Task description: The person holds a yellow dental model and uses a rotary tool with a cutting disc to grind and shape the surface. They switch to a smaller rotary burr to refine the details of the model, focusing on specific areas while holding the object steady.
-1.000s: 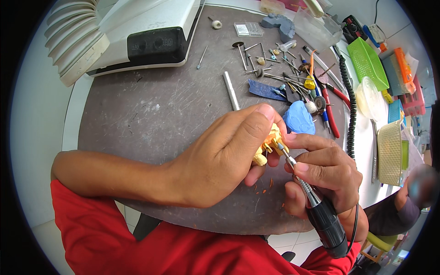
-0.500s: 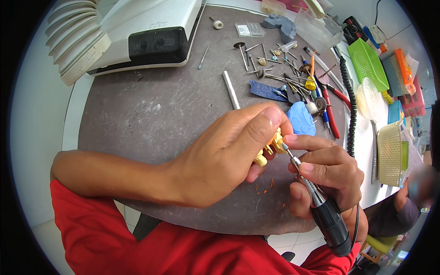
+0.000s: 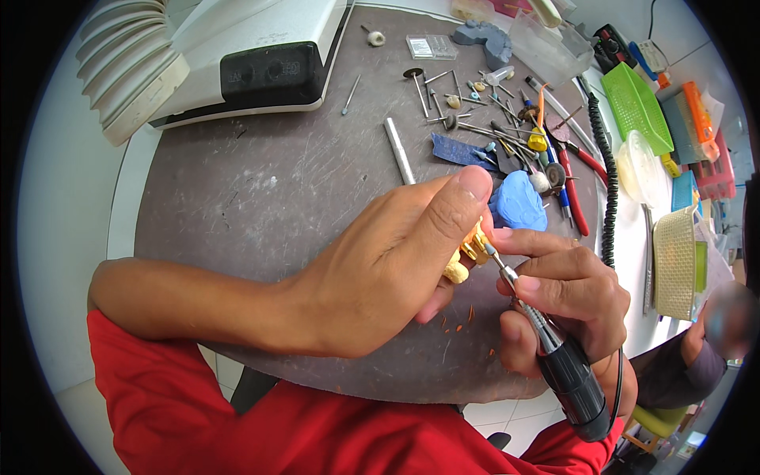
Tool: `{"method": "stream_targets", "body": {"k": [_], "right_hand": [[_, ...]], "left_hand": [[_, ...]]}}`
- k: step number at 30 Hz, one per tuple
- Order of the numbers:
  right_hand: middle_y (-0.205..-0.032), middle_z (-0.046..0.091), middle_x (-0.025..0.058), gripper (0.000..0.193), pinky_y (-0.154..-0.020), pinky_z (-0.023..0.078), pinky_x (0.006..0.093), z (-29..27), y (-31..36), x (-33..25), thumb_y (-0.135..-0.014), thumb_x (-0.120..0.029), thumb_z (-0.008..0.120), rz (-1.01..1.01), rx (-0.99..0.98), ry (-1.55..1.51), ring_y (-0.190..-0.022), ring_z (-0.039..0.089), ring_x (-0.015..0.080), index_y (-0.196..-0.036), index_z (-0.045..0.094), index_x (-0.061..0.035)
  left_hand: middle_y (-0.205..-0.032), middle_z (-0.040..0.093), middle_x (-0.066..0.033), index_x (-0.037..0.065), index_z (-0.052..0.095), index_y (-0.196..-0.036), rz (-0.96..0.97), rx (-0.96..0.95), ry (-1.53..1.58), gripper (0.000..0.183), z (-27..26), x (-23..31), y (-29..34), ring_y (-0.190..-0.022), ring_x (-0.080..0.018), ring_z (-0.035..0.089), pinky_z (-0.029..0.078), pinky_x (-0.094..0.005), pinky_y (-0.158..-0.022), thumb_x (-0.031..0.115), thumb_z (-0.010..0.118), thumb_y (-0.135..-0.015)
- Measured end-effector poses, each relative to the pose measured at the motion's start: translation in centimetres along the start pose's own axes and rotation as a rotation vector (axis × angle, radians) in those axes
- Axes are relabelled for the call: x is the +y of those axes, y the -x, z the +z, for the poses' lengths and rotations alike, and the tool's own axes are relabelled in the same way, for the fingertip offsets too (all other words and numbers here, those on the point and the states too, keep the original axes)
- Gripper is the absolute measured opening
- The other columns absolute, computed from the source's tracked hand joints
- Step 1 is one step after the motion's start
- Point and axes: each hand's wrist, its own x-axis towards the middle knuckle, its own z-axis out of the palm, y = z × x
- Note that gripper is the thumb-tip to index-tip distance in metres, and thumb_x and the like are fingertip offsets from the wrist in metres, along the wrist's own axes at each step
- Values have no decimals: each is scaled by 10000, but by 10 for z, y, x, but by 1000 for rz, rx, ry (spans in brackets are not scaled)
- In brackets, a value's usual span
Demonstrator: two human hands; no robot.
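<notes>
My left hand is closed around a small yellow dental model, mostly hidden by the palm and thumb. Gold-coloured and orange parts show at its right side. In my right hand lies a black and silver rotary handpiece, held like a pen. Its grey-blue pointed grinding tip is right at the model's right edge; whether it touches cannot be made out. The right fingertips rest close beside the model. Orange shavings lie on the dark table below.
Behind my hands lie a blue lump of putty, a metal rod, loose burs and red-handled pliers. A white machine with a hose stands back left, baskets at right. A person sits far right.
My left thumb has shifted up and slightly right, and the model has turned a little in the grip. The handpiece tip has moved slightly up and left.
</notes>
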Motion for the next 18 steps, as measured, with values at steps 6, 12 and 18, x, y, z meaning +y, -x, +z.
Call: {"method": "stream_targets", "body": {"k": [6, 12, 18], "right_hand": [[-800, 649, 135, 286, -604, 568, 299, -1, 0, 0, -713, 5, 781, -2, -3, 10, -896, 713, 340, -941, 608, 19], [-802, 651, 136, 285, -601, 567, 299, 0, 0, 0, -717, 1, 781, -4, -4, 16, -893, 714, 338, -944, 609, 19], [-803, 651, 134, 285, -594, 567, 297, -1, 0, 1, -721, -7, 783, -12, -14, 24, -896, 713, 339, -945, 609, 17]], "left_hand": [[-741, 518, -21, 86, 528, -1007, -15, 13, -25, 612, 2, 0, -1, -523, -53, 458, 303, -183, -471, 605, 203, -993], [-738, 514, -21, 84, 527, -1007, -9, 17, -23, 603, 2, 1, 0, -525, -57, 457, 302, -185, -473, 594, 206, -997], [-738, 513, -24, 81, 528, -1010, -16, 24, -18, 594, 2, 0, 0, -526, -59, 455, 304, -186, -473, 582, 211, -1000]]}}
